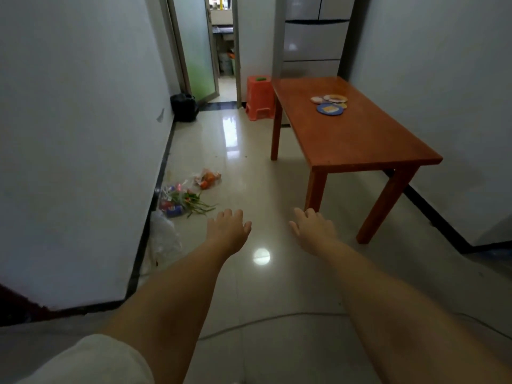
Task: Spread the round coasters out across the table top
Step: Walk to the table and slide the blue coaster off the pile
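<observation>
Head view: both arms stretched forward over pale floor tiles, well short of the work. Left hand (228, 231) at 6 o'clock, palm down, fingers loosely spread, holding nothing. Right hand (313, 231) just to its right, likewise open and empty, hovering near the closest leg of the table (360, 139). Coasters (329, 103) bunched at 1 o'clock on the far half of the tabletop, overlapping in a small heap: a blue one nearest, paler ones behind, exact count hard to tell.

Step in hand, judged from this: closing the gap to the table, spreading not yet begun. Best to walk up along the long left edge and stop level with the heap, so both hands reach it without leaning. Then pin the heap lightly with one hand, slide the top disc off with flat fingertips of the other, and set each one apart from its neighbours, using the bare near half of the tabletop. Worth steering clear of the bags and greens (188, 195) at 9 o'clock and the cable (277, 318) lying across the floor.
</observation>
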Demonstrator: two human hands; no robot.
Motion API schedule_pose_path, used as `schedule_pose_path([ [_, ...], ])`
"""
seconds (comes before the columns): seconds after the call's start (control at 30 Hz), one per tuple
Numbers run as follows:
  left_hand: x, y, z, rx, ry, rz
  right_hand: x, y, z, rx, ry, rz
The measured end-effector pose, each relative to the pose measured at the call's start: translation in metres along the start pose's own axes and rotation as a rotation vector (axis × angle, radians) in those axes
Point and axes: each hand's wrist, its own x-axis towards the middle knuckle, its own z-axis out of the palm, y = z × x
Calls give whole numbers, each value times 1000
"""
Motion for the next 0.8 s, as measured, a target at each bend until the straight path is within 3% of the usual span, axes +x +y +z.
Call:
schedule_pose_path([
  [0.33,177,-13,-5,6,-70,56,175,-6,-4,-34,2,54],
  [0.8,475,20,-49,-44,2,91,484,30,-56,-109,-12,-31],
])
